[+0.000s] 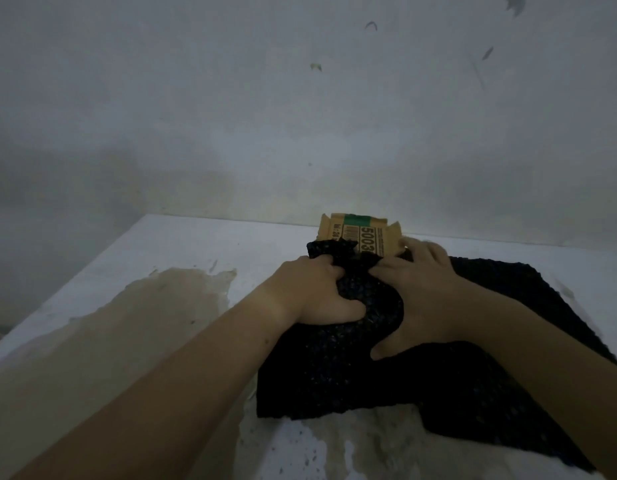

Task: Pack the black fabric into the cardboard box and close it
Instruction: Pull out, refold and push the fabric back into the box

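One view, head: dim and soft, so I'm reading coarse detail only.
Left hand (317, 292): fingers curled into a bunch of the black fabric (369, 382), thumb lying on top; clamped on it.
Right hand (424, 292): fingertips dug into the same bunch beside the box flap, thumb splayed on the cloth; also gripping.
Black fabric: bunched end sits at the box mouth; most of it lies spread on the counter (161, 258), toward me and to my right.
Cardboard box (359, 230): small, at the far side of the counter near the wall, printed flap open.
Step, my read: feeding the first bunch in; early days.
How I'd do it: compress tight, feed in short pushes, pin the box with one hand, keep the flaps out of the way.
Risk: a light box slides to the wall; the bulk may outsize the box.
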### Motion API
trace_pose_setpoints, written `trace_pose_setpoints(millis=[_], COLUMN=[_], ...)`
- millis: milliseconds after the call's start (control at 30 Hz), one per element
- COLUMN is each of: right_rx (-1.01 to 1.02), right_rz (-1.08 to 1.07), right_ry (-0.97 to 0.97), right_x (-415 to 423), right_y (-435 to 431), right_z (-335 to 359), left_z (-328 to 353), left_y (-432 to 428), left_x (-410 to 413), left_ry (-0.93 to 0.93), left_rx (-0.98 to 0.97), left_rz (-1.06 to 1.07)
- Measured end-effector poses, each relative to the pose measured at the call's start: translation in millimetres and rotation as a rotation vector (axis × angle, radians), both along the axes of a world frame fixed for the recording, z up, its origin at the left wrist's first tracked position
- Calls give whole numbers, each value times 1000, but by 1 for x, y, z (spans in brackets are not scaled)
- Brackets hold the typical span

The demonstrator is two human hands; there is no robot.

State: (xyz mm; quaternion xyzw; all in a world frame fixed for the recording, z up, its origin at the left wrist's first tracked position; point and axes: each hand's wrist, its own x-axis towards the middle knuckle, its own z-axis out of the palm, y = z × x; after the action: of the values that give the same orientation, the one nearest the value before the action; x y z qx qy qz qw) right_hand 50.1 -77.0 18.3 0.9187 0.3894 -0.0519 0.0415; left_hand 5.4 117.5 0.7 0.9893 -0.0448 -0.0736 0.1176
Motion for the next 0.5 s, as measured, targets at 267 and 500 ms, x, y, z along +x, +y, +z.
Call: trace_pose_setpoints(millis=[267,500], right_rx=[-184,-16], right_rz=[-104,-40], right_ry=[231,147], right_x=[12,4], right_y=[25,12], right_z=[10,0], left_z=[-7,-16], left_y=[-1,-1], left_x=[-7,-24], left_ry=[-147,-633], left_rx=[-6,-49], left_rz=[2,-33])
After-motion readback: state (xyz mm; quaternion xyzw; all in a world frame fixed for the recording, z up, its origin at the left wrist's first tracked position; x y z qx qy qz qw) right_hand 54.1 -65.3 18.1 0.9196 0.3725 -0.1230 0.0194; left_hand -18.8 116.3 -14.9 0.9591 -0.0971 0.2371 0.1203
